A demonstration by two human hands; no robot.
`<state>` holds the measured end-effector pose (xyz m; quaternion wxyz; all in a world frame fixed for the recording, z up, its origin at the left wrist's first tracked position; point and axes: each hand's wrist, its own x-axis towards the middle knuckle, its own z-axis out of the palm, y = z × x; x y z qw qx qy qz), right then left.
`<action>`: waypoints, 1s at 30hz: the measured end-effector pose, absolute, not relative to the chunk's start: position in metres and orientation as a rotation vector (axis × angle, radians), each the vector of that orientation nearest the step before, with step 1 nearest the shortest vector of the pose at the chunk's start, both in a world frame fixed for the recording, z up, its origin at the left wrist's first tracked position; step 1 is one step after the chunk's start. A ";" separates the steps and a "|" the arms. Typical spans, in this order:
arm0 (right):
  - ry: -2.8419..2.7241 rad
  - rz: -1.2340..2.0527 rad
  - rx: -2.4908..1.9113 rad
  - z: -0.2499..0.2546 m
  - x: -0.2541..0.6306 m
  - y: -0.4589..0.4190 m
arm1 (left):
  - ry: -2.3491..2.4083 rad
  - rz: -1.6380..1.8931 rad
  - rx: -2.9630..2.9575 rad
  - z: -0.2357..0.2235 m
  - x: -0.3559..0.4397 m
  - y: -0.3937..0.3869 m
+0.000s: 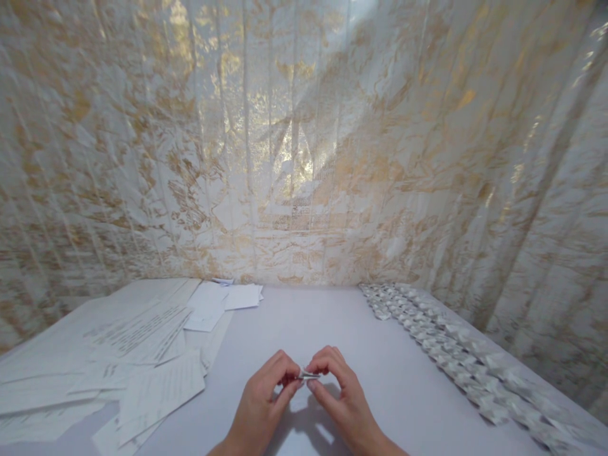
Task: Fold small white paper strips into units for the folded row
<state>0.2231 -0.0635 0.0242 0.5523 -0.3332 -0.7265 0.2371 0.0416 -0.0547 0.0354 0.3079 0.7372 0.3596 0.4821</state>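
Note:
Near the front middle of the table, a small folded piece of paper (310, 376) is held up between both hands. My left hand (266, 396) pinches its left end between thumb and fingers. At the right end, the thumb and forefinger of my right hand (342, 396) are closed on the same piece. Much of the paper is hidden by the fingertips, so its full shape cannot be made out. Shadows of the hands fall on the white tabletop (304, 323) below.
Loose printed sheets (161, 389) overlap across the left side. Blank white paper pieces (206, 304) lie at the back left. Rows of small folded paper pieces (456, 354) line the right edge. A white-and-gold patterned curtain (304, 158) hangs behind the table.

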 end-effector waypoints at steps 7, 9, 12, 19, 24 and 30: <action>-1.722 0.426 -0.726 0.025 0.224 -0.066 | 0.971 1.284 1.869 0.032 0.043 -0.058; -1.702 0.408 -0.714 0.025 0.225 -0.066 | 0.996 1.263 1.816 0.034 0.042 -0.061; -1.706 0.382 -0.687 0.025 0.225 -0.066 | 0.960 1.282 1.792 0.038 0.042 -0.065; -1.697 0.465 -0.634 0.027 0.225 -0.066 | 0.839 1.168 1.906 0.045 0.042 -0.059; -1.649 0.571 -0.612 0.024 0.226 -0.064 | 0.830 1.121 1.900 0.048 0.041 -0.058; -1.652 0.569 -0.598 0.021 0.226 -0.063 | 0.842 1.148 1.907 0.049 0.042 -0.062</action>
